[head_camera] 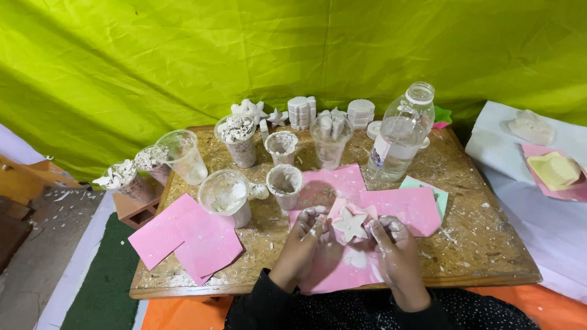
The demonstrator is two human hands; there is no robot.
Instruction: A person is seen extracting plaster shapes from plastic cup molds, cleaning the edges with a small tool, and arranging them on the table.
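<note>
While both hands, left (pixel 307 235) & right (pixel 391 241), pinch star (pixel 350 224) near table (pixel 489 244) front edge, fingers curled on its rim: looks like plaster, light, stiff, brittle arms; grip body, not tips.

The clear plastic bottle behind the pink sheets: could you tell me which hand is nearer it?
Right. The right hand lies below the clear plastic bottle; the left hand is farther left.
</note>
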